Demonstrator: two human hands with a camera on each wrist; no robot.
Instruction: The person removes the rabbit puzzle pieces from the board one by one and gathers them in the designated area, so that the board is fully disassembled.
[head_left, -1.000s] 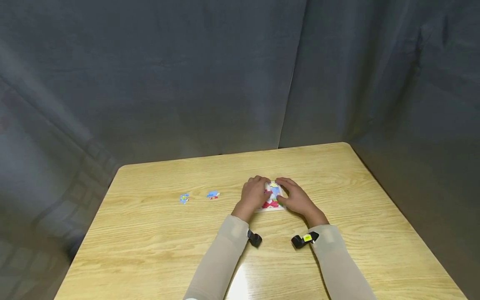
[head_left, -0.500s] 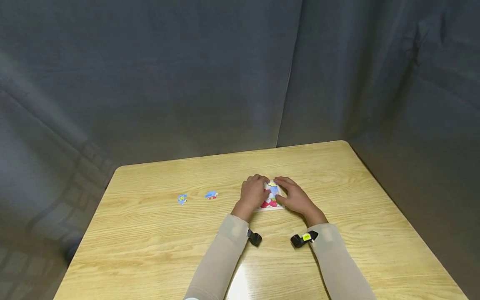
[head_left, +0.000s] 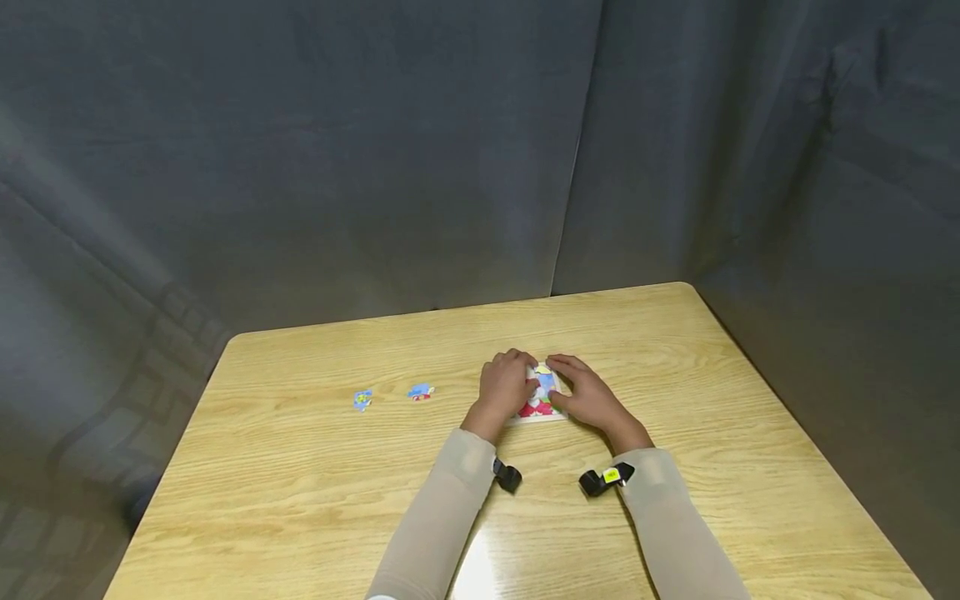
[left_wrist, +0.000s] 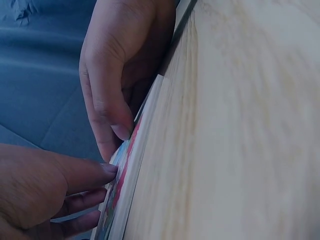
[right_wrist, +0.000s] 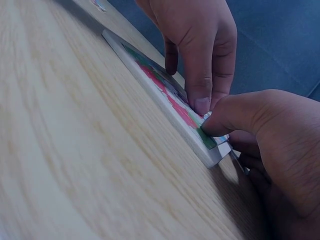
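A small jigsaw puzzle [head_left: 535, 409] in a white frame lies flat on the table, showing red, blue and green printing. My left hand [head_left: 502, 386] is over its left part, with fingers bent and thumb on the picture. In the right wrist view, the left thumb and forefinger come together low over the picture, seemingly on a puzzle piece that they mostly hide. My right hand [head_left: 592, 398] holds the right side: its thumb [right_wrist: 220, 120] presses the green corner, and its other fingers curl past the frame's edge. Both hands cover much of the puzzle.
Two loose blue puzzle pieces lie to the left: one with yellow [head_left: 363, 400], the other with red [head_left: 421, 391]. The wooden table [head_left: 300, 483] ends at a back edge, with dark grey curtains [head_left: 375, 167] behind and beside it.
The head view has shifted slightly. Both hands stay at the puzzle in nearly the same pose, and the loose pieces keep their places on the table.
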